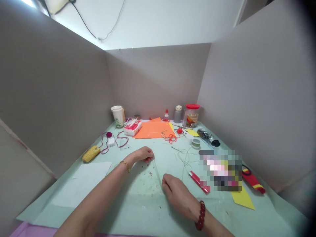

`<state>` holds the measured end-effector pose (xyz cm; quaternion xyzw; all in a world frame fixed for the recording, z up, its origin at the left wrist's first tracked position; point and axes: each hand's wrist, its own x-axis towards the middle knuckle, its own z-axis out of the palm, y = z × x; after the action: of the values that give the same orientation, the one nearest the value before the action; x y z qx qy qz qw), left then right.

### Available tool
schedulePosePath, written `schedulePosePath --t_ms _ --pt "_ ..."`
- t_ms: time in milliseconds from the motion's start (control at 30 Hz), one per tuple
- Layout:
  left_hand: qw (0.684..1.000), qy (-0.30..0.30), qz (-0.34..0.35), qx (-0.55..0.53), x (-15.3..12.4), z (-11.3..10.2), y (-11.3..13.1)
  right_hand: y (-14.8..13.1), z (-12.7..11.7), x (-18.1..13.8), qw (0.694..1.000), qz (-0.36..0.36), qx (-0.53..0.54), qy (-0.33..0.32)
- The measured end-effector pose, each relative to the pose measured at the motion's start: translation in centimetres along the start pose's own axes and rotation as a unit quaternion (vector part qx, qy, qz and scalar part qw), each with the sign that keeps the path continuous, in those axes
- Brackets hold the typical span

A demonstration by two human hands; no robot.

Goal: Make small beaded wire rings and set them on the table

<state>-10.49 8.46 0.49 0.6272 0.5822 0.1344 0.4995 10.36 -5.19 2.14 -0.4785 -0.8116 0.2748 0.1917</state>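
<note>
A thin pale thread (157,171) is stretched taut between my two hands over the table. My left hand (145,154) pinches its far end with the fingers closed. Nearer to me, my right hand (174,189) is closed in a fist around the other end. Small dark crumbs (150,173) lie on the table just below my left hand. To the right are loose loops of greenish thread (185,158) and a spool of similar thread (196,143). A red lighter (199,182) lies beside my right hand.
Grey partitions (158,79) enclose the green-covered table (138,210). Orange paper (151,130), a tissue pack (132,127), a paper cup (118,116) and a red-lidded jar (191,116) stand or lie at the back. Left are a yellow corn cob (91,153) and white paper (81,184); right, red-handled scissors (254,181).
</note>
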Motion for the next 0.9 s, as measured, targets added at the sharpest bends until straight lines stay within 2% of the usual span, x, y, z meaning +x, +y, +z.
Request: schedulePosePath --t_ms 100,300,433,567,667,767,900 --pt "0.999 0.027 0.009 -0.027 -0.5 0.8 -0.3 -0.1 -0.1 -0.1 1.000 -0.013 -0.001 -0.020" --pt "0.989 0.111 0.021 -0.091 -1.6 2.1 0.0 -0.1 0.1 -0.3 1.000 -0.016 0.000 -0.013" --pt "0.976 0.161 0.031 -0.145 -4.1 3.3 -0.3 -0.1 0.3 -0.4 1.000 -0.008 0.014 -0.004" --pt "0.974 0.095 0.018 -0.205 -7.7 5.4 -0.1 -0.1 0.4 -0.3 0.999 0.003 0.035 0.001" --pt "0.966 0.042 -0.001 -0.254 -9.5 6.6 0.6 -0.2 0.4 -0.2 0.999 0.012 0.045 -0.002" --pt "0.955 0.023 -0.017 -0.296 -9.5 7.0 1.2 -0.3 0.2 -0.1 0.999 0.013 0.047 -0.004" --pt "0.938 0.033 -0.030 -0.344 -7.9 6.8 1.1 -0.1 0.1 -0.1 0.999 0.011 0.051 -0.009"
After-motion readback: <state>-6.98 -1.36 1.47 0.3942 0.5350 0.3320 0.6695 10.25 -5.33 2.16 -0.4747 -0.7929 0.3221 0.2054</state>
